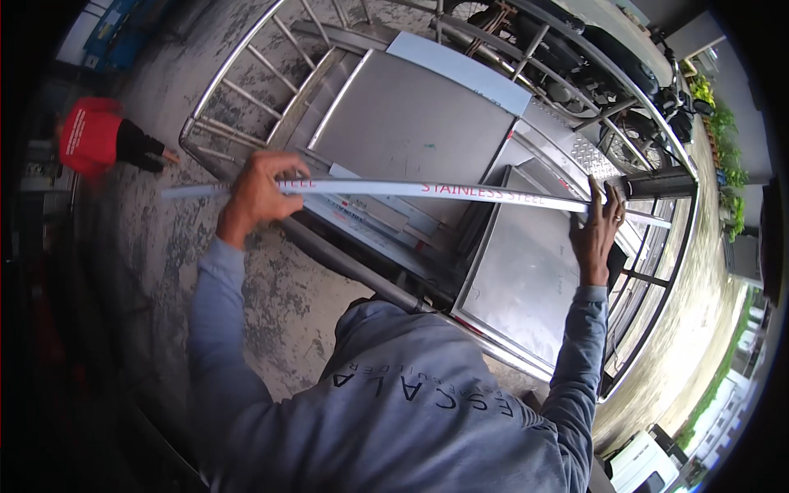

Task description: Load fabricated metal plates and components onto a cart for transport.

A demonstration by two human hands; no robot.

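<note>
A long, narrow metal strip [370, 187] with a pale film and red print spans the view from left to right, above a railed metal cart bed. Near its left end, my left hand [256, 195] has its fingers and thumb curled round it. Towards the other end, my right hand [600, 230] grips it between thumb and fingers. Beneath the strip, several flat metal sheets lie in the bed: a large grey one [419, 123] and a shinier one [522, 271] close to my right forearm.
Tubular metal rails [275, 70] surround the bed. Beyond the far rail stand parked motorcycles [575, 66]. A person in a red shirt [92, 135] is at the left on the worn concrete floor [283, 300]. Green plants [723, 131] and a white vehicle [645, 464] show at the right.
</note>
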